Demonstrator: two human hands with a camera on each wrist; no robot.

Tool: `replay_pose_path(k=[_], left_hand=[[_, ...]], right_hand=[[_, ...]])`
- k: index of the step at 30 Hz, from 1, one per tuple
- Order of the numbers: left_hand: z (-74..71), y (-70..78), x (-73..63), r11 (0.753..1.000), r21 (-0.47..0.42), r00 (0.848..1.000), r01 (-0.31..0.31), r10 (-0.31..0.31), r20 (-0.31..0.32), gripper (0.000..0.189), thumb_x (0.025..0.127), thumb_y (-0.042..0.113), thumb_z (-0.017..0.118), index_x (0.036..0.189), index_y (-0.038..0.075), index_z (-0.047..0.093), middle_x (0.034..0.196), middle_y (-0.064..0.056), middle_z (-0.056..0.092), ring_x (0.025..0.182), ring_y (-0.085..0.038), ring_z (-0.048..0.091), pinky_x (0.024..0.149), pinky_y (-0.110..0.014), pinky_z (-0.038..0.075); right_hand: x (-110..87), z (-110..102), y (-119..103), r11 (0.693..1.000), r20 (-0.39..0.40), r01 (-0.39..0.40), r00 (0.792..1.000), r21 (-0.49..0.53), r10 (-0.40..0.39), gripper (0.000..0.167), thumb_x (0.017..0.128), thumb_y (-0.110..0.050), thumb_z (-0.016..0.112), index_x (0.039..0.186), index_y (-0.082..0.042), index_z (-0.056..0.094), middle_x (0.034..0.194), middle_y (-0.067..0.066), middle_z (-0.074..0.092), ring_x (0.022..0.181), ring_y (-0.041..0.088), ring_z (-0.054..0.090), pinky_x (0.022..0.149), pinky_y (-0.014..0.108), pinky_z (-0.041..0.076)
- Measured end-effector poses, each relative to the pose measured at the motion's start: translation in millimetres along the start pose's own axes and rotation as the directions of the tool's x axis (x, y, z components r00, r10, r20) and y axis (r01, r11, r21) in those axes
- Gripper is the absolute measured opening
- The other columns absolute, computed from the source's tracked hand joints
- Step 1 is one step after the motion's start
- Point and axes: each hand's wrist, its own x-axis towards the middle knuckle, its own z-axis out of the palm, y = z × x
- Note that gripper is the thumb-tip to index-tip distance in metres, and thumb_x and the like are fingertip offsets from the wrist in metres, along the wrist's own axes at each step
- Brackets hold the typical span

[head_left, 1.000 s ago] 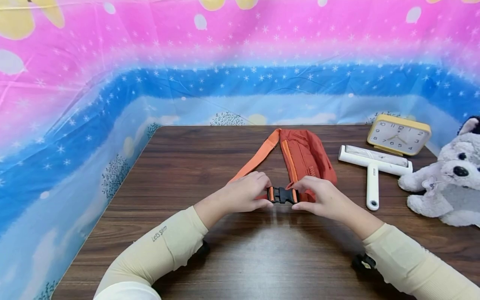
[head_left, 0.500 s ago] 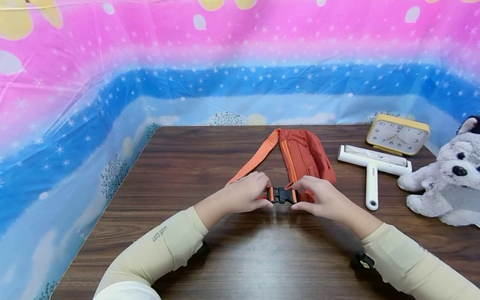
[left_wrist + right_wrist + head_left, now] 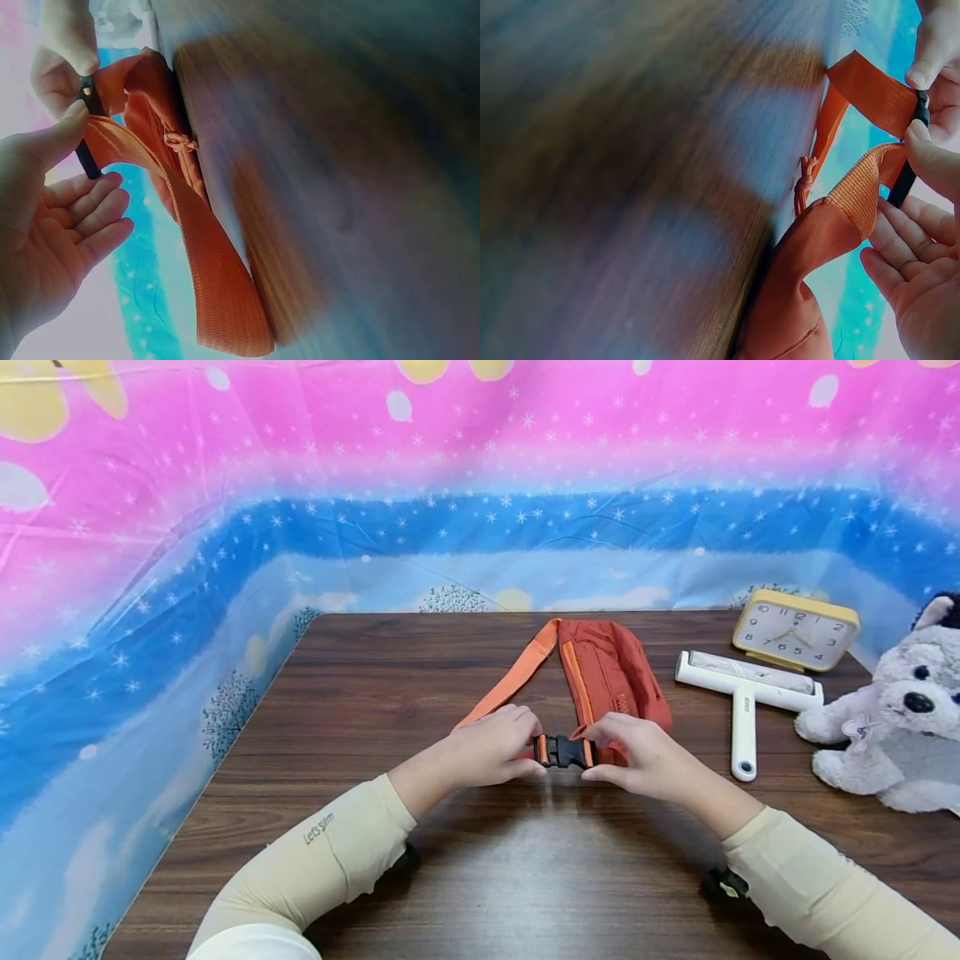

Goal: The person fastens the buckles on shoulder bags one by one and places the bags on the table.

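A rust-red waist bag (image 3: 618, 672) lies on the wooden table with its orange strap (image 3: 513, 681) looped out to the left. At the front, the two halves of its black side-release buckle (image 3: 564, 751) are joined. My left hand (image 3: 491, 745) pinches the buckle's left end between thumb and fingers, while my right hand (image 3: 645, 753) pinches the right end. Both wrist views show the buckle held up off the tabletop, thumb on one face and fingers at the other edge. In the left wrist view the webbing (image 3: 221, 277) hangs from the buckle down to the table.
Right of the bag lies a white lint roller (image 3: 745, 718). Behind it stands a yellow alarm clock (image 3: 798, 631). A grey and white plush dog (image 3: 911, 727) sits at the right edge. A printed pink and blue cloth (image 3: 480, 518) hangs around the table (image 3: 360, 668).
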Motion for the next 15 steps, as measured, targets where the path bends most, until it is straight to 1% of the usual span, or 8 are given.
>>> replay_pose_path(k=[4,8,15], left_hand=[[-0.7,0.6,-0.4,1.000,0.007,1.000,0.000,0.000,0.001,0.040,0.089,0.038,0.063,0.107,0.003,0.054,0.097,-0.004,0.052,0.084,-0.014,0.045,0.074,-0.027,0.040],[-2.2,1.8,-1.2,1.000,0.009,1.000,0.013,-0.013,0.019,0.041,0.089,0.039,0.062,0.108,0.004,0.054,0.097,-0.003,0.053,0.083,-0.014,0.045,0.074,-0.027,0.040],[-3.2,2.9,-2.1,1.000,0.007,0.999,0.027,-0.027,0.032,0.041,0.090,0.039,0.063,0.109,0.004,0.054,0.098,-0.003,0.053,0.085,-0.013,0.045,0.074,-0.026,0.041]], right_hand=[[0.3,0.1,-0.7,1.000,-0.005,0.011,1.000,0.003,-0.011,0.038,0.074,-0.023,0.081,0.105,-0.010,0.062,0.093,-0.005,0.058,0.082,0.012,0.057,0.070,0.033,0.049],[0.7,0.7,-1.2,1.000,-0.013,0.028,1.000,0.002,-0.028,0.038,0.074,-0.023,0.082,0.103,-0.010,0.062,0.092,-0.005,0.058,0.081,0.013,0.057,0.069,0.033,0.049],[0.5,1.8,-1.2,1.000,-0.014,0.027,1.000,0.012,-0.026,0.038,0.073,-0.023,0.082,0.103,-0.010,0.062,0.091,-0.005,0.058,0.081,0.012,0.056,0.068,0.034,0.049]])
